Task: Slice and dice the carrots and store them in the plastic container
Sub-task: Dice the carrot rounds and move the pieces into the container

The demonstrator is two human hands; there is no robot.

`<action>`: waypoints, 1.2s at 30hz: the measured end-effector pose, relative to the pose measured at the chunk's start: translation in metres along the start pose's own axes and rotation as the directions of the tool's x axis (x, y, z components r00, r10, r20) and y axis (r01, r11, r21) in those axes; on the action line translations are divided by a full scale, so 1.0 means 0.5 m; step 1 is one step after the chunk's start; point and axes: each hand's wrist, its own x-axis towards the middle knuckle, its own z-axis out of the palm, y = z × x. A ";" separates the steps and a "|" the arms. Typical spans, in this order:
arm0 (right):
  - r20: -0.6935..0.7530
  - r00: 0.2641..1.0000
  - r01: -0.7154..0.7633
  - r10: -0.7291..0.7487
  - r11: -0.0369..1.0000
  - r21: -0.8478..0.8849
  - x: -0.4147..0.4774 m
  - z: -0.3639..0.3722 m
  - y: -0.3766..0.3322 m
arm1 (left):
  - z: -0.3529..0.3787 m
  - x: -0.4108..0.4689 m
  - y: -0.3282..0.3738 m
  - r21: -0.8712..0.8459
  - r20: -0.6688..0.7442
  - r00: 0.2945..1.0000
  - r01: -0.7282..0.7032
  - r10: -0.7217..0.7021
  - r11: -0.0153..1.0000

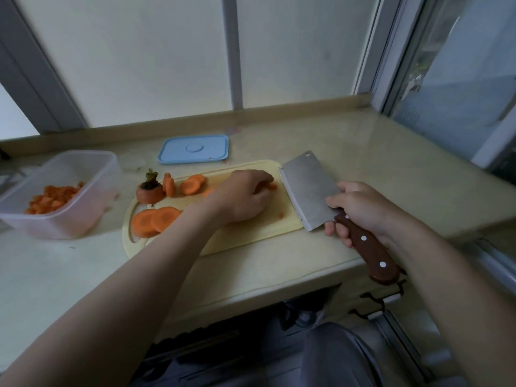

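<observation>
carrot slices point(155, 220) lie as two big overlapping rounds at the near left end of the cutting board point(251, 236), just left of the left forearm. farther back on the board a carrot top point(149, 191) stands with its dark stem stub pointing up. a few thin rounds point(169, 185) lean on edge just beside it, and a small stack of flat rounds point(192, 184) lies to their right.

the left hand point(243, 196) rests palm down on the middle of the board. its fingers are curled over a small carrot piece point(271, 186) at the right end and hold it against the board. a tiny orange crumb point(280, 215) lies loose near the heel of that hand.

the right hand point(360, 208) is wrapped round the brown riveted handle of a cleaver point(307, 191), with thumb and forefinger pinching the base of the blade. the blade is tilted with its flat side up, over the right edge of the board and just right of the left fingertips. whether its edge touches the board i cannot tell.

diced carrot point(53, 199) fills the bottom of the plastic container point(92, 169), which sits open on the counter point(363, 152) to the left of the board, well apart from both hands. its blue lid point(192, 149) lies flat behind the board.
</observation>
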 end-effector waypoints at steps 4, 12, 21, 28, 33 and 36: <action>-0.003 1.000 -0.010 0.010 1.000 0.011 -0.003 0.004 0.002 | -0.005 -0.006 0.009 -0.101 -0.017 0.998 0.056 -0.058 0.993; 0.019 1.000 -0.023 0.022 0.999 0.041 -0.026 0.051 0.006 | 0.034 -0.002 0.053 0.003 0.060 0.991 0.123 -0.123 0.992; 0.041 0.997 -0.068 0.062 0.986 0.151 -0.028 0.149 -0.013 | 0.064 0.011 0.061 0.016 -0.073 0.983 0.170 -0.169 0.985; -0.007 1.000 0.028 -0.027 0.983 0.183 -0.026 0.179 -0.039 | 0.031 0.000 0.051 -0.145 -0.230 0.961 0.121 -0.152 0.982; 0.000 0.996 0.087 -0.089 0.971 0.223 -0.024 0.213 -0.098 | -0.047 -0.002 0.040 -0.106 -0.293 0.946 0.113 -0.140 0.988; 0.010 0.992 0.117 -0.123 0.966 0.232 -0.022 0.256 -0.144 | -0.103 -0.009 0.005 -0.059 -0.316 0.935 0.152 -0.163 0.987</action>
